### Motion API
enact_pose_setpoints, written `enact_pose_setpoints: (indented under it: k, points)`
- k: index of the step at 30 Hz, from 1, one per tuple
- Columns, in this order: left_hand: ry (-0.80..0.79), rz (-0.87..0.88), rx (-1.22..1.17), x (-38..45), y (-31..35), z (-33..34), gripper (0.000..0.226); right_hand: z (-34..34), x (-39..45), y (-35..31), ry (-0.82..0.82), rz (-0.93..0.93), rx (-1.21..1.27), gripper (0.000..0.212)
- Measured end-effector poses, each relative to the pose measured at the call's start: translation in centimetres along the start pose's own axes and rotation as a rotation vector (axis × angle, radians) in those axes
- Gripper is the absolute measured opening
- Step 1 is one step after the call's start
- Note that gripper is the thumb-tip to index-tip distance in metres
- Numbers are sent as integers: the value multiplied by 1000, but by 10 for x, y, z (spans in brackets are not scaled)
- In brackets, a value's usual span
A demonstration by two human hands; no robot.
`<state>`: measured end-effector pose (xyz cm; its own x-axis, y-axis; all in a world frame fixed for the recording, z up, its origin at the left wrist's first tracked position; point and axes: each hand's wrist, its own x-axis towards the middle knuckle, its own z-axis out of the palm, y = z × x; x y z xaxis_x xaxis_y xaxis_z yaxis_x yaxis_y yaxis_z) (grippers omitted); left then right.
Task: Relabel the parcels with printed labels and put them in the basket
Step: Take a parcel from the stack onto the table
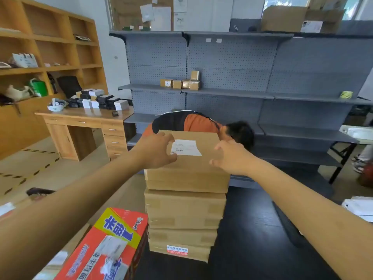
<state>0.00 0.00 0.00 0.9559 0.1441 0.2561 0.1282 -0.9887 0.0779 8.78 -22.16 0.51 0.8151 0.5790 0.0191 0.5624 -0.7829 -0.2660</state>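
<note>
Several brown cardboard parcels are stacked on a dark table [252, 229]. The top parcel [187, 176] carries a white printed label [186, 148] lying flat on its lid. My left hand [156, 150] reaches over the lid's left side, with curved fingertips and thumb touching the label's left edge. My right hand [232, 158] hovers at the lid's right edge with fingers spread, holding nothing. The lowest parcel [179, 251] has a small red and white sticker on its front. No basket is in view.
A red and yellow printed carton [105, 249] lies at the lower left beside the stack. A person in an orange and black top [185, 121] bends down behind the parcels. Grey pegboard shelving [232, 91] stands behind, with a wooden desk [84, 126] at the left.
</note>
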Motion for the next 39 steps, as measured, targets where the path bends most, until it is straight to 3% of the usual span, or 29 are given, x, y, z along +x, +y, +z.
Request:
enact_pose_setpoints:
  k: [10,15,18,23,30,39]
  points:
    - [-52,-142,-92,5,-21,11,66,16,29,13,-100,60,146,79]
    - [-311,-235,-269,2,-34,28,111,24,35,18,-250,122,157,125]
    - [-411,-232,-339,5,-38,38,121,28,37,19,-337,122,213,135]
    - [-359,-263,-338,12,-39,54,120,39,39,16,-246,137,209,132]
    - [-305,-221,-393,22,-32,44,121,35,38,26,-128,164,398,123]
    - [-218,-115,-442,41,28,31,120,3,14,68,-39,279,389,124]
